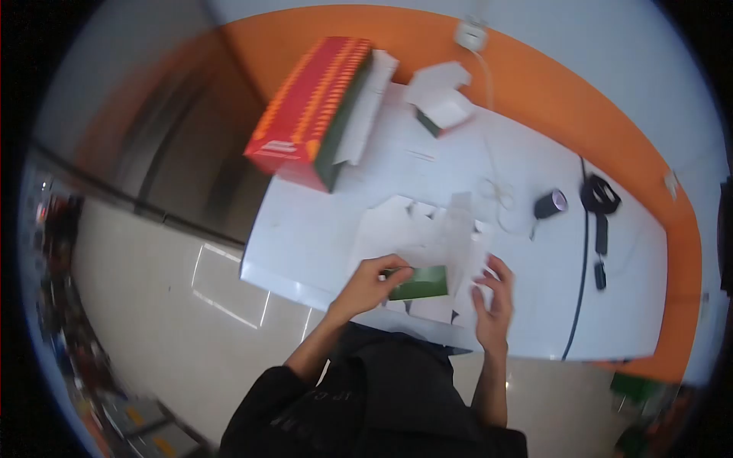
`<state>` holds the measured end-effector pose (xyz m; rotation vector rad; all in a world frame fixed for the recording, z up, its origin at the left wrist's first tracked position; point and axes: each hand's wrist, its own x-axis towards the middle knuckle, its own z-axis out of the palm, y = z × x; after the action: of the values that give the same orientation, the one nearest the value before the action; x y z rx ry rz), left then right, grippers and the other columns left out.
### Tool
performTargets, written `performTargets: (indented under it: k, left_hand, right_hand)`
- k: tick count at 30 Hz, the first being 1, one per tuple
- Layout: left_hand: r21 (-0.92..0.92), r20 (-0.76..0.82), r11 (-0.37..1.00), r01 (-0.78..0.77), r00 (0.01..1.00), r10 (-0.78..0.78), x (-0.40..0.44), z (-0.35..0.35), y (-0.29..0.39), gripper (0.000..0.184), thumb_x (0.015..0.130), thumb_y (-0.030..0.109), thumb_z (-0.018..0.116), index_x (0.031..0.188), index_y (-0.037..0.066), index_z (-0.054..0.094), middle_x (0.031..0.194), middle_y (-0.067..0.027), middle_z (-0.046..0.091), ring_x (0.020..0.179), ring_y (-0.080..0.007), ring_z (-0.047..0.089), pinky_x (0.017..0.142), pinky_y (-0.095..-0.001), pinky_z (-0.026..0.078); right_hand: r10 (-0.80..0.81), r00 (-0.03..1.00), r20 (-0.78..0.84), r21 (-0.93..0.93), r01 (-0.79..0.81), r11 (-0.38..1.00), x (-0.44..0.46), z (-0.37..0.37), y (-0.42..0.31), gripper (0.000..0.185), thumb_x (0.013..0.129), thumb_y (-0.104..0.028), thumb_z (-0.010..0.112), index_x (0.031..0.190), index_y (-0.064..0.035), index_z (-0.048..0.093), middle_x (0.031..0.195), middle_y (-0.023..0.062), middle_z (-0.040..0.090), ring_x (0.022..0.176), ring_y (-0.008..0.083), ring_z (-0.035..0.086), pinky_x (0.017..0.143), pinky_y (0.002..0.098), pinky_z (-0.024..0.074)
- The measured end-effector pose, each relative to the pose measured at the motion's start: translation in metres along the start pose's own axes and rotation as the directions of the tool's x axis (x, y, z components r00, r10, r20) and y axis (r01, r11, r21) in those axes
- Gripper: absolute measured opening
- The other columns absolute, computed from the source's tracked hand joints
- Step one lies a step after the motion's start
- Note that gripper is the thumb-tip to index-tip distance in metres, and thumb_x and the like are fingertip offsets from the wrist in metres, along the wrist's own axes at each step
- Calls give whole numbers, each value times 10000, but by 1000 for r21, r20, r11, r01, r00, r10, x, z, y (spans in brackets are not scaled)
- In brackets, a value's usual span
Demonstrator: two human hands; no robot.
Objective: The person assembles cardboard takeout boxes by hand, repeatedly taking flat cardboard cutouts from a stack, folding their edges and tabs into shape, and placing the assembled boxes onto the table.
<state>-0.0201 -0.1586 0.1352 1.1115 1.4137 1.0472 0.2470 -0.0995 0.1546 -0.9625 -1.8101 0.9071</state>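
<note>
My left hand (372,284) is closed on the left end of a flat, glossy green piece of cardboard (424,283). That piece lies over an unfolded white cardboard sheet (397,221) with dark cut-outs along its edges; I cannot tell whether the two are joined. A translucent whitish strip (460,217) runs up across the sheet's right part. My right hand (496,299) is beside the sheet's right edge, its fingers curved and apart, holding nothing that I can see.
On the white table (305,229), a tall red and green box (313,107) stands at the back left. Behind the sheet is a small open white box (443,103). Toward the right lie a dark roll (550,204), a coiled black strap (601,195) and a black cable (582,282).
</note>
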Motion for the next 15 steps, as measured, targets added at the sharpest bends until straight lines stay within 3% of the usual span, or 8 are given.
performTargets:
  k: [3, 9, 12, 15]
  left_hand:
    - [93, -1, 996, -6, 1000, 6, -1, 0, 3, 220, 1005, 180, 716, 1101, -14, 757, 973, -68, 767, 867, -129, 655, 799, -303, 528]
    - [138, 27, 990, -19, 1000, 16, 1, 2, 9, 231, 998, 173, 733, 1124, -17, 776, 898, -85, 739, 831, -134, 633, 768, -303, 502]
    - [137, 51, 990, -43, 998, 36, 0, 10, 12, 225, 996, 168, 734, 1129, -9, 779, 863, -90, 719, 795, -143, 618, 746, -308, 496]
    - [180, 63, 982, -58, 997, 47, 2, 14, 19, 194, 972, 126, 749, 1113, -3, 785, 852, -99, 711, 782, -154, 613, 730, -312, 494]
  right_hand:
    - [57, 978, 199, 15, -62, 998, 7, 17, -11, 318, 929, -83, 758, 1244, -81, 710, 1601, 200, 391, 1476, 384, 394, 1182, 501, 379]
    - [21, 991, 134, -151, -1, 989, 21, 34, -1, 295, 904, -119, 798, 1187, -59, 741, 1585, 216, 402, 1463, 390, 407, 1166, 494, 389]
    - [80, 985, -153, -71, -92, 993, 15, 47, 14, 254, 887, -100, 805, 1131, -48, 755, 1549, 231, 432, 1438, 397, 439, 1158, 490, 395]
    - [83, 964, -254, -79, -106, 991, 5, 51, 22, 234, 873, -83, 811, 1097, -41, 760, 1513, 239, 459, 1410, 403, 471, 1159, 493, 395]
